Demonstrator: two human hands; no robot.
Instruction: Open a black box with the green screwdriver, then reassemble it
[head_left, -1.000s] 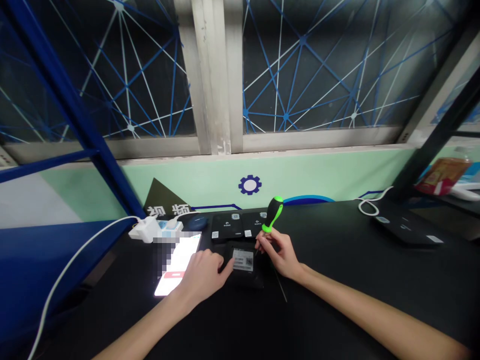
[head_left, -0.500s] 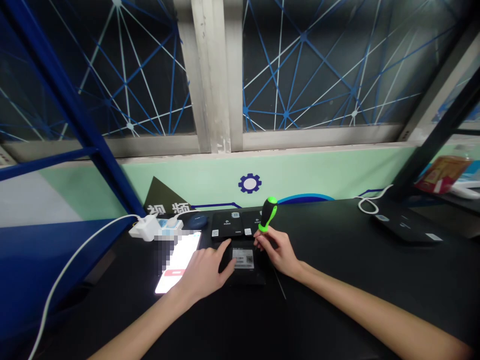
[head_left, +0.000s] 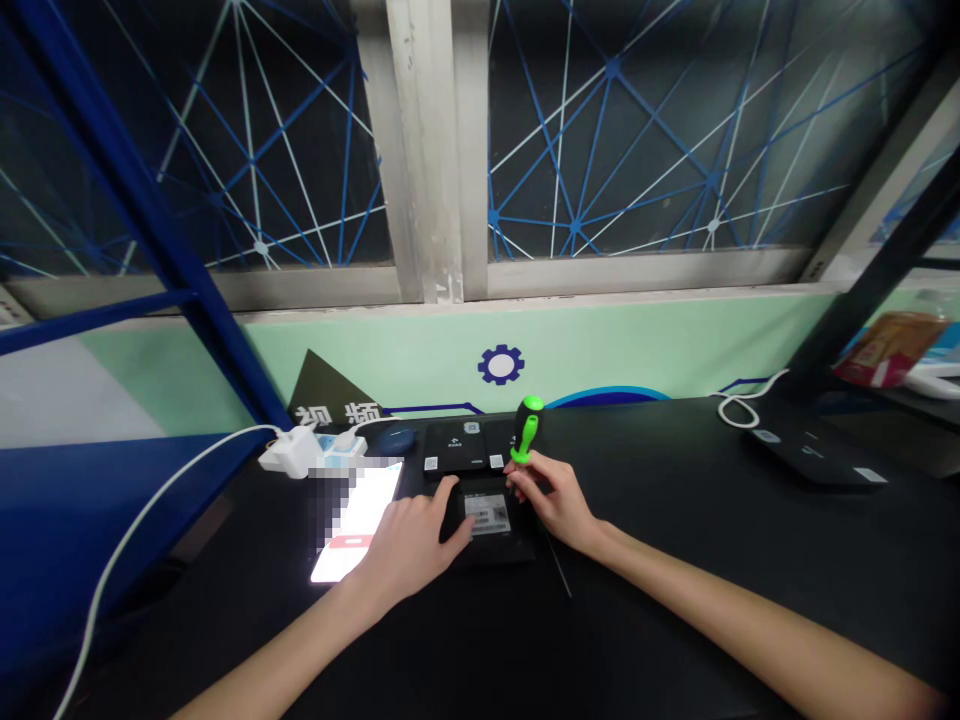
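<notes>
The right hand (head_left: 553, 497) grips a green-handled screwdriver (head_left: 527, 430); the left hand (head_left: 409, 550) touches a black device (head_left: 487, 516).

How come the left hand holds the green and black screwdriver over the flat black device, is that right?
No, the right hand holds the green and black screwdriver over the flat black device, as the head view shows.

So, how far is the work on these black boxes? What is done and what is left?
Done, perhaps: the black units behind. In hand: the labelled unit, left hand on it, right hand holding a green-and-black screwdriver. Left: that unit at least; the far-right unit, cannot tell.
</notes>
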